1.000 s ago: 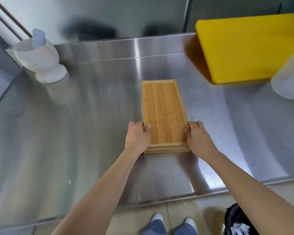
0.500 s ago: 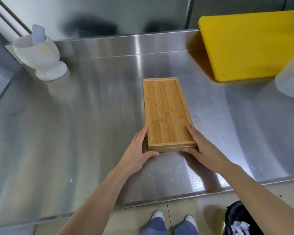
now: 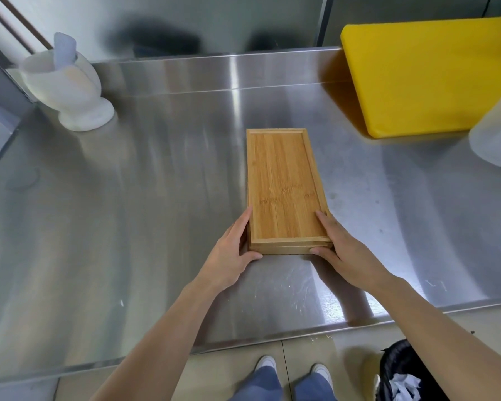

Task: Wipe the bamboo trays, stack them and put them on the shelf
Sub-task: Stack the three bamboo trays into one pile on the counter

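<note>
A stack of bamboo trays point(image 3: 284, 186) lies lengthwise on the steel table point(image 3: 128, 227), near the middle. Two layers show at its near end. My left hand point(image 3: 232, 253) cups the near left corner, fingers along the left side and thumb at the front edge. My right hand point(image 3: 342, 250) cups the near right corner in the same way. Both hands press on the stack from the sides. No shelf is in view.
A white stone mortar with a pestle point(image 3: 67, 91) stands at the back left. A yellow cutting board point(image 3: 428, 73) lies at the back right, with a translucent white container point(image 3: 498, 131) at the right edge. A black bin point(image 3: 402, 374) sits on the floor by my feet.
My hands slid from resting on top of the near corners to cupping the stack's sides and front edge. The stack shifted slightly away from me.
</note>
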`<state>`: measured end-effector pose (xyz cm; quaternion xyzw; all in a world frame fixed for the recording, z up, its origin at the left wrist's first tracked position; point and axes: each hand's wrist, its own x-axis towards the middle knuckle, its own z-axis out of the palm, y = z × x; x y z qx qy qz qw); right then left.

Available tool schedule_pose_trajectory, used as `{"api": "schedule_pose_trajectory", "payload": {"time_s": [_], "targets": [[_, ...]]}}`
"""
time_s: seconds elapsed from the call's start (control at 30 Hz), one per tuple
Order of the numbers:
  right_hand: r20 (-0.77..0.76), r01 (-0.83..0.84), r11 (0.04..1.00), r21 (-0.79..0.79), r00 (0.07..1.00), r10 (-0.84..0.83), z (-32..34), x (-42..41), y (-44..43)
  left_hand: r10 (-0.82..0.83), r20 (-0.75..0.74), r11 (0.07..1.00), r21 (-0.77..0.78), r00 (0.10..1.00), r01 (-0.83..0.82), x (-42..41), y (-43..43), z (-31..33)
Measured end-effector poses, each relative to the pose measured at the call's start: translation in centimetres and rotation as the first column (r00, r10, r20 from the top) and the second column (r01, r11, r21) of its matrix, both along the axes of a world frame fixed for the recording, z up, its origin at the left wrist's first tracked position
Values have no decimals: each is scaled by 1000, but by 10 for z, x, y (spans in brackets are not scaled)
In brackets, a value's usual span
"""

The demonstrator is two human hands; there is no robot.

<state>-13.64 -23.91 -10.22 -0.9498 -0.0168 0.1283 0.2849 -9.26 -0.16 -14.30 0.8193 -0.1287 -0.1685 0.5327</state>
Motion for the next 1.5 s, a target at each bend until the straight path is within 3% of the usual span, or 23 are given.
{"api": "schedule_pose_trajectory", "payload": {"time_s": [0.3, 0.6, 1.03, 1.5], "targets": [[10, 8, 997, -82, 1000, -7, 0, 2, 7, 23, -31, 999, -21, 999, -24, -2, 1, 7], [-1, 26, 999, -31, 1000, -26, 1, 4, 5, 24, -42, 999, -46, 999, -26, -2, 1, 8], [12, 98, 995, -26, 995, -97, 2, 0, 10, 71, 38, 990, 122, 997, -75, -8, -2, 9], [74, 103, 994, -27, 992, -101, 2, -3, 13, 45, 82, 992, 117, 996, -54, -11, -3, 10]]}}
